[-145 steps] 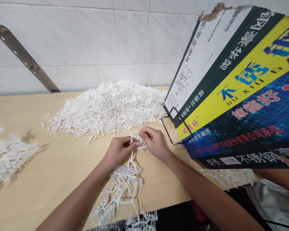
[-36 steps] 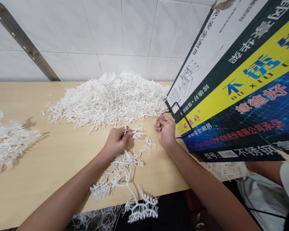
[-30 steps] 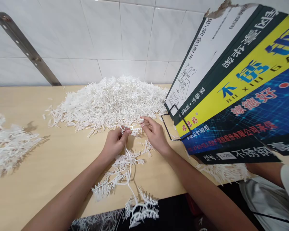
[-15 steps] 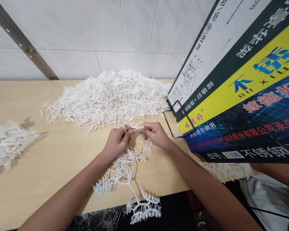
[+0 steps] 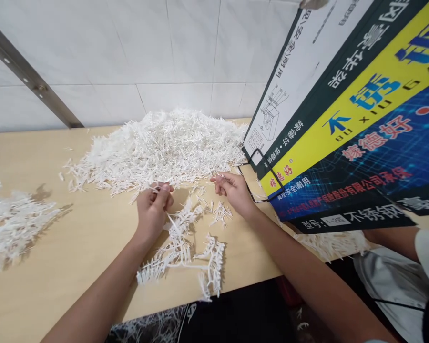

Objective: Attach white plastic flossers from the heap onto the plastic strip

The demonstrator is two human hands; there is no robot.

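My left hand is closed in a pinch on one end of a branched white plastic sprue. The sprue trails down over the table toward its front edge, with rows of thin prongs along its branches. To the right, my right hand hovers with curled fingers, and tiny white plastic pieces show at its fingertips. Just below that hand lies a small scatter of loose white pieces. Behind both hands rises a large heap of thin white plastic pieces.
Another bundle of white sprues lies at the left. A tall printed carton stands at the right, with a black wire frame at its corner. Beyond it are a person's arm and more white pieces. A tiled wall backs the table.
My hands have moved apart, the left one going left with the sprue. The sprue's hanging end has swung up onto the table. The view has shifted slightly.
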